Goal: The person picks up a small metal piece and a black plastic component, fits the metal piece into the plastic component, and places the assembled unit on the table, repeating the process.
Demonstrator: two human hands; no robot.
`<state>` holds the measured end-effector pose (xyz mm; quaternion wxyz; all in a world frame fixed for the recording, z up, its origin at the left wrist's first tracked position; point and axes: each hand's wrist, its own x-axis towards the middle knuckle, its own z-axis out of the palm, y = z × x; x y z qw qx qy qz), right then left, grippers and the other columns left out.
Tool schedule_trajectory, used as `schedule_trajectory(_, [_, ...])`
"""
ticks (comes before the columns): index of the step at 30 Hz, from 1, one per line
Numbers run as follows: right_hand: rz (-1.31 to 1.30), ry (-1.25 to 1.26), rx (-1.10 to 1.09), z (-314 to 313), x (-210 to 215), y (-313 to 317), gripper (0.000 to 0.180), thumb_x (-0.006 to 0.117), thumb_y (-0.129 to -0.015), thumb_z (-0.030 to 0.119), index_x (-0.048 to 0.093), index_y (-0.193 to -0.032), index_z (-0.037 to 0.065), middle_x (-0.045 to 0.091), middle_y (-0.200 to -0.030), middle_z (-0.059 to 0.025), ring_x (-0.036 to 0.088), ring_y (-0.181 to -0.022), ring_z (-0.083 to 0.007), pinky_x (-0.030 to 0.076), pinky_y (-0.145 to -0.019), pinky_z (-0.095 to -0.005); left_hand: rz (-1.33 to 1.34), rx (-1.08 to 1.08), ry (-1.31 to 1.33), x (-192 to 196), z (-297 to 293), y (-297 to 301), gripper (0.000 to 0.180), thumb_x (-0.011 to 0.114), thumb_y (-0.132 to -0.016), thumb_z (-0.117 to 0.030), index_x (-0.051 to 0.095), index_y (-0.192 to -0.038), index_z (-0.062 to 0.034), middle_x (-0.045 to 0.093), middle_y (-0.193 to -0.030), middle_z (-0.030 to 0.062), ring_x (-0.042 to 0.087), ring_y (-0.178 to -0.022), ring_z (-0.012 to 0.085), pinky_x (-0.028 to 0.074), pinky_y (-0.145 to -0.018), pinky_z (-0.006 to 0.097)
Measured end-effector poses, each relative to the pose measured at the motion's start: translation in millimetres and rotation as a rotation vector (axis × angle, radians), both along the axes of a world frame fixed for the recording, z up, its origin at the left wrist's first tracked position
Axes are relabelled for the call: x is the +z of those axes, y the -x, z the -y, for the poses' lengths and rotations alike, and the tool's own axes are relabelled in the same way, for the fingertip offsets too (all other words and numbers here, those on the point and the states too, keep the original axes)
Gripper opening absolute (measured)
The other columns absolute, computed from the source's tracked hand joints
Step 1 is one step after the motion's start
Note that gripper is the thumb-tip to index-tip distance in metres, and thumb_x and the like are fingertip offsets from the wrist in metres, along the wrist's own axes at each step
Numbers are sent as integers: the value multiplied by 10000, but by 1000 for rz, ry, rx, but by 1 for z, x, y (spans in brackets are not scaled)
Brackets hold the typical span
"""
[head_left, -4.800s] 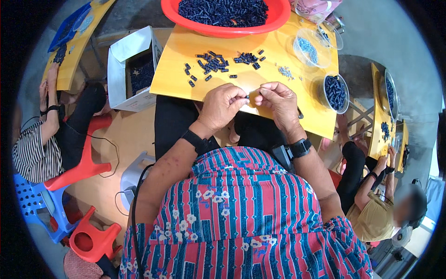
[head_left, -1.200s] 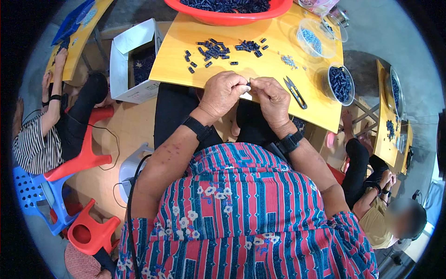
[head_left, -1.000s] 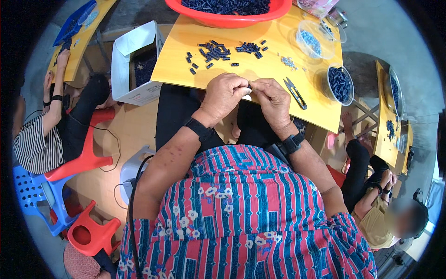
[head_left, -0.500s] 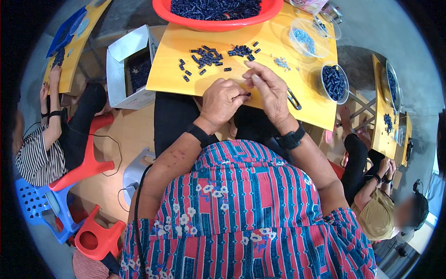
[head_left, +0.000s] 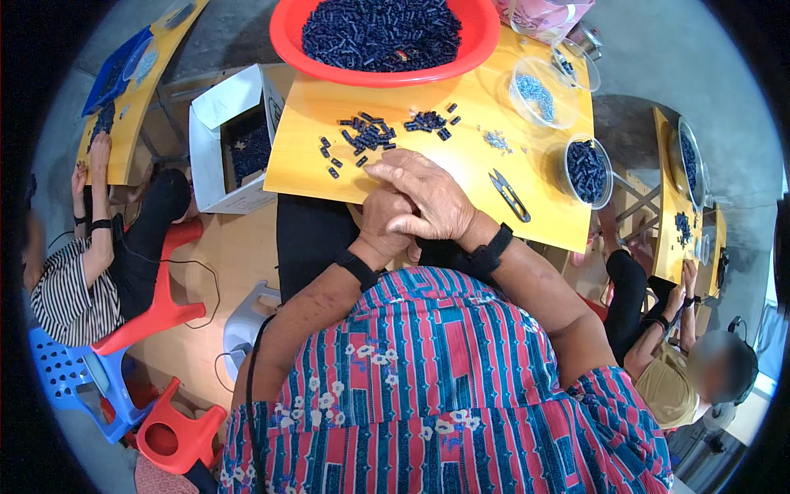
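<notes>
At the front edge of the yellow table (head_left: 329, 185), my right hand (head_left: 434, 194) lies across my left hand (head_left: 385, 217). Its fingers stretch over the left knuckles and the thumb stands apart, so it looks open. The left fingers are hidden beneath it, and whatever they may hold does not show. Just beyond my fingers sits a loose pile of short dark cylindrical pieces (head_left: 368, 133), with a smaller pile (head_left: 425, 122) of the same pieces beside it. To the right of my hands rests a pair of black thread snips (head_left: 509, 196).
A red basin (head_left: 284, 41) full of dark pieces stands at the back. Right are a clear tub (head_left: 610, 156) of dark pieces, a tub of small silvery parts (head_left: 536, 97) and scattered silvery bits (head_left: 496, 140). A white carton (head_left: 216, 111) stands left. Co-workers sit on both sides.
My right hand has come left and down onto my left hand, covering its fingers. Earlier the left fingers pinched a small dark piece. The view has shifted, showing more of the basin.
</notes>
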<state>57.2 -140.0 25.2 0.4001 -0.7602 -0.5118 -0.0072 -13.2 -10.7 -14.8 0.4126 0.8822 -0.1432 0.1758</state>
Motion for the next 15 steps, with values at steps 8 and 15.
schedule_trajectory(8, [71, 123, 105, 0, 8, 2, 888, 743, -650, 556, 495, -1378, 111, 544, -1318, -168, 447, -1307, -362, 311, -1130, -479, 39, 31, -76, -6, -2, 2, 349, 755, -633, -304, 688, -900, -89, 651, -836, 116, 641, -832, 345, 515, -688, 447])
schedule_trajectory(15, [70, 158, 130, -1, 12, 1, 924, 710, -657, 608, 470, -1401, 116, 514, -1353, -160, 417, -1331, -353, 269, -1146, -489, 23, 62, -51, -9, 3, 1, 324, 741, -669, -292, 688, -917, -90, 652, -841, 116, 643, -849, 344, 517, -706, 450])
